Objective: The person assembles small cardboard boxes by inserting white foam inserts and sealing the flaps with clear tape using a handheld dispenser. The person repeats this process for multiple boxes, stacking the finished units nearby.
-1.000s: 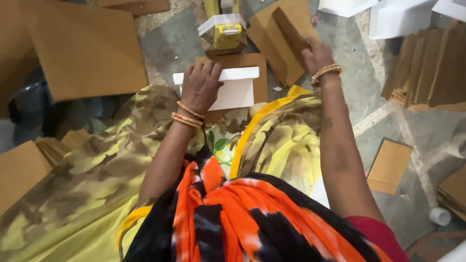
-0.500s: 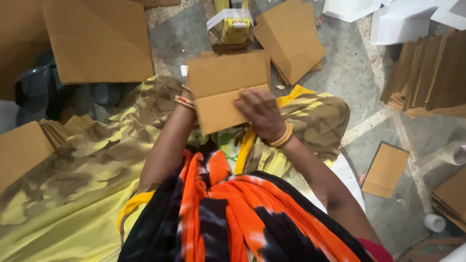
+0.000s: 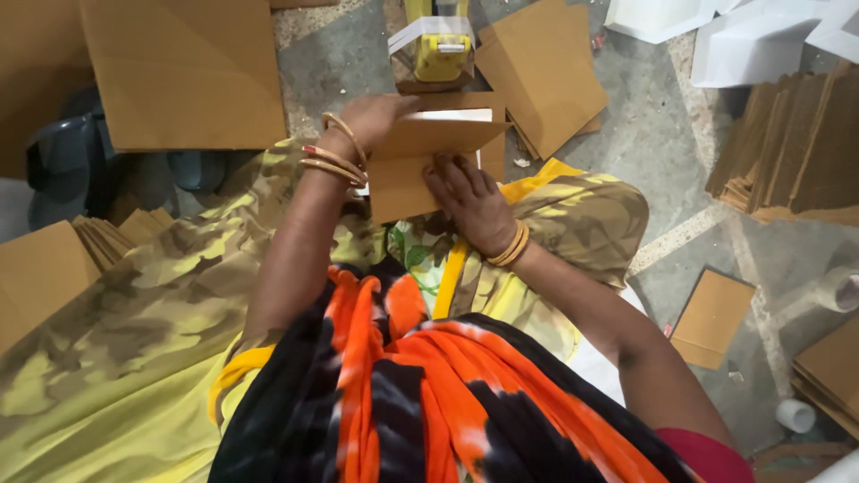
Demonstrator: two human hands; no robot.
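Cardboard, brown and thin: a folded card is held over the person's lap, just above the yellow camouflage-print cloth. Left hand grips the top left edge w/ fingers curled over it; right hand lies flat on the lower face, fingers spread, pressing near the fold. A white inner face shows along the upper flap, which tilts out to the right.

Handling, as judged: light sheet stock, stiff across the panels but ready to bend at the crease; dry, not slippery, not fragile, though corners may dent under a hard pinch. Best hold looks to be at the edges beside the fold, thumb on one face & fingers on the other, w/ a flat palm steadying the panel.

Around it, on the concrete floor: a yellow tape dispenser just beyond the card, loose flat sheets at upper left & centre, a stack of cut pieces at right, white sheets top right. Orange-and-black scarf fills the foreground.
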